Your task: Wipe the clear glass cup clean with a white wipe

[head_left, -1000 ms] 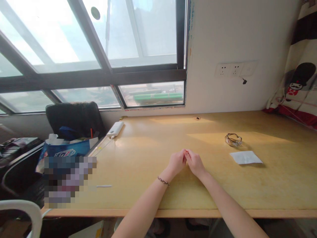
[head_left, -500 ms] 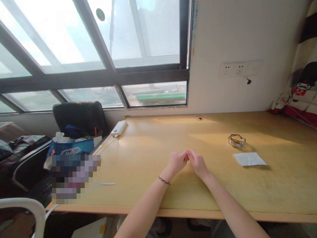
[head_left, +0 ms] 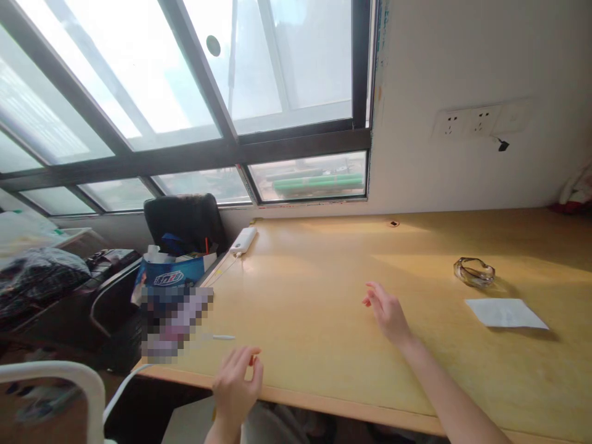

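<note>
My left hand (head_left: 237,383) hovers by the table's front edge, fingers loosely bent and the thumb apart, with nothing seen in it. Just beyond it a white pen-like stick (head_left: 224,337) lies on the tabletop. Over the middle of the wooden table (head_left: 319,296) is my right hand (head_left: 385,310), its fingers half curled and pointing left, also without anything visible in it. To its right lie a flat white paper (head_left: 507,313) and, behind that, a glass ashtray-like dish (head_left: 474,272).
A white power bank (head_left: 243,240) with a cable lies at the table's back left corner. Left of the table are a black chair (head_left: 185,223) and a blue bag (head_left: 173,275) full of items. A white curved chair frame (head_left: 69,373) stands at lower left.
My hands were together over the table's middle and have parted. The left has moved left and toward me; the right stays over the table. The view has turned left.
</note>
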{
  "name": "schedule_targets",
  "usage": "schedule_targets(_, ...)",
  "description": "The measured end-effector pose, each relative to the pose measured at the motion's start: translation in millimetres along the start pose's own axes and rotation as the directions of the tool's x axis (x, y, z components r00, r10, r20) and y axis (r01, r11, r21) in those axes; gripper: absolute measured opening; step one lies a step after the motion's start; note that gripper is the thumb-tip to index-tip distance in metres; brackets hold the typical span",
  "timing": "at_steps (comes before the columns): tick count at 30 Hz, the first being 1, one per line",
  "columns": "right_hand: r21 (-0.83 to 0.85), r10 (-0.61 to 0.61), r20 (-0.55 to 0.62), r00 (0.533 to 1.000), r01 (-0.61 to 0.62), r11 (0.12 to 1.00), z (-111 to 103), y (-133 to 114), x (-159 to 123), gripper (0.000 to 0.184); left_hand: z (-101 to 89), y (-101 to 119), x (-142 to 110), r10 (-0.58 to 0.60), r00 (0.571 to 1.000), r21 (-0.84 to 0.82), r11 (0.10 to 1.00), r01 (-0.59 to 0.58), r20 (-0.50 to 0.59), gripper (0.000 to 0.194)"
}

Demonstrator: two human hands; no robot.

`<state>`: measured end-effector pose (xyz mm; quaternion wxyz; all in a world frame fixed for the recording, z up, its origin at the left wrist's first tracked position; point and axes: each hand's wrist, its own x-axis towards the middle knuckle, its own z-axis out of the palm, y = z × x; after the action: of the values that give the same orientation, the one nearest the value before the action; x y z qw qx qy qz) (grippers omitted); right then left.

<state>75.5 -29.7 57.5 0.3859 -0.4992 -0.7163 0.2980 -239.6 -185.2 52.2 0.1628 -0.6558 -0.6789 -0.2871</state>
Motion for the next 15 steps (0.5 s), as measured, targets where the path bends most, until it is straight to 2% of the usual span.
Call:
schedule_targets(3, 0.0, -0.006, 0.023, 1.0, 0.006, 1.0, 0.2, -1.1, -1.1, 0.039, -15.7, -58.4, -8.1, -0.063, 0.998, 0.304, 0.951, 0.06, 0.001, 0.01)
schedule_targets(7, -0.012, -0.015, 0.048, 0.999, 0.016, 1.0, 2.0, -1.4, -1.7, 0.038, -32.3, -116.9, 7.9, -0.236, 0.968, 0.568, 0.787, 0.242, -0.086, 0.024)
schedule_targets(10, -0.026, -0.026, 0.052, 0.998, 0.027, 0.999, 3.2, -1.2, -1.2, 0.038, -35.6, -137.9, 29.9, -0.324, 0.94, 0.674, 0.672, 0.307, -0.105, 0.042)
schedule_targets(15, -0.027, -0.023, 0.038, 0.999, 0.024, 0.999, 1.9, 0.7, 0.2, 0.039, -22.3, -149.3, 56.1, -0.421, 0.902, 0.761, 0.554, 0.338, -0.095, 0.071)
